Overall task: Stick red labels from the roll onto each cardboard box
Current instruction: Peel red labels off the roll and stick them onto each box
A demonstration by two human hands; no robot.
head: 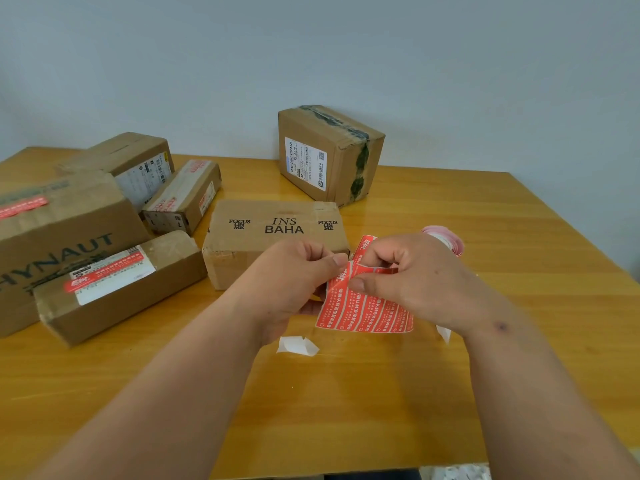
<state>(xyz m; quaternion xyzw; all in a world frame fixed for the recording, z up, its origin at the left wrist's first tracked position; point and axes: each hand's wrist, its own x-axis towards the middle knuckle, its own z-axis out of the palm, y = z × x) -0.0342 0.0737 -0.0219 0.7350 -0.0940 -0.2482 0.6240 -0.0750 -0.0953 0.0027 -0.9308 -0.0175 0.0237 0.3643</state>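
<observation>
Above the wooden desk (pixel 519 237), both hands hold a strip of red labels (pixel 367 311) just in front of the "INS BAHA" box (pixel 273 233), which lies flat near the middle of the desk. The left hand (pixel 294 275) pinches the top left corner of the strip between thumb and curled fingers. The right hand (pixel 415 275) has its fingers curled too, and its thumb and forefinger are clamped on one label at the top edge of the strip; this label seems partly lifted from the backing, but the hand hides much of it. The label roll (pixel 446 239) lies on the desk just right of the INS BAHA box, behind the right hand. To the left of this box are four other cardboard boxes: a long box (pixel 121 285) with a red label on its white shipping slip, a large "HYNAUT" box (pixel 52 237) that also carries a red label, a small narrow box (pixel 183 199), and a box behind them (pixel 131 157). Behind the INS BAHA box, a taped box (pixel 329 154) stands near the wall. A white scrap of backing paper (pixel 298 346) lies on the desk in front of the box, under the left wrist.
</observation>
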